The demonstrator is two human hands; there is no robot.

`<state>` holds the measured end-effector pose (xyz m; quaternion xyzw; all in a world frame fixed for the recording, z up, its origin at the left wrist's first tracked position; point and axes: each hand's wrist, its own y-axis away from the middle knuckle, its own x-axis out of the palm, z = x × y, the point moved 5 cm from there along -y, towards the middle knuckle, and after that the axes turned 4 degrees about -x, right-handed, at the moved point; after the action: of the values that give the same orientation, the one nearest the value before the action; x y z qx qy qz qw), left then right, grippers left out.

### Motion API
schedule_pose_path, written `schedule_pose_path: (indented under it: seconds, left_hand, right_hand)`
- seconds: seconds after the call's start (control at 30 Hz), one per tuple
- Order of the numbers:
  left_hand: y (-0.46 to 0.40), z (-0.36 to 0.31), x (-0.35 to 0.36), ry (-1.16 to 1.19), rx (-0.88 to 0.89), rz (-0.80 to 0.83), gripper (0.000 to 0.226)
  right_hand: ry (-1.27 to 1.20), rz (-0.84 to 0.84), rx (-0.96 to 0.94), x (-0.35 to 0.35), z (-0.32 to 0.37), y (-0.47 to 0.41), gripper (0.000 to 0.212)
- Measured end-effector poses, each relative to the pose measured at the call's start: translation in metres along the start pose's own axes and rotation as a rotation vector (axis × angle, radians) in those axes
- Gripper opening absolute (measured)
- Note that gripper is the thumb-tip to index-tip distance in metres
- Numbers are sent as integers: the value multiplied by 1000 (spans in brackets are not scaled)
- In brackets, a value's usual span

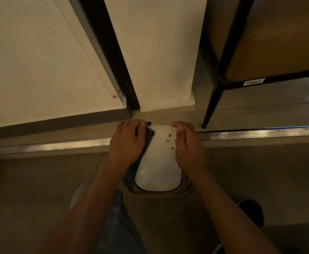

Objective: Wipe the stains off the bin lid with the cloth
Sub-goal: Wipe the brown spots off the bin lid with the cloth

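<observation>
Head view looks straight down on a white bin lid sitting on the floor, nearest the person, between both forearms. On the lid's left edge, the left hand curls its fingers over a dark grey cloth, which is bunched against the lid's side and trails down beside it. On the lid's right edge, the right hand grips the rim with bent fingers, steadying it. Brown stains dot the lid's far right part, just beside the right hand. Beyond the lid runs a metal floor strip, then a white cabinet panel. Right of the panel stands a dark-legged chair.
</observation>
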<state>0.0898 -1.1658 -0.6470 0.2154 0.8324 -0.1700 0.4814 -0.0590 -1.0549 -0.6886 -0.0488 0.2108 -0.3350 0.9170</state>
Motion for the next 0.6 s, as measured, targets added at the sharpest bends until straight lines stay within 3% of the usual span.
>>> schedule_pose_path:
  seconds: [0.07,0.23,0.3,0.4,0.5,0.6]
  left_hand:
    - [-16,-7,10,-67,-89,44,31]
    - [20,-30,18,-232,230,-19,58]
    - [38,-20,15,-220,253,-29,50]
    - [41,-4,0,-114,170,-77,41]
    - [5,0,2,-11,-75,7,32]
    - [-19,-12,13,-116,-147,5,34]
  right_hand:
    - [-1,-6,2,0,-1,0,43]
    - [-11,-38,-9,-1,0,0,41]
    - [-10,-30,-18,0,-1,0,42]
    - [-17,-11,-5,0,-1,1,39]
    - [-13,2,18,0,-1,0,38]
    - [-25,-3,33,-1,0,0,40]
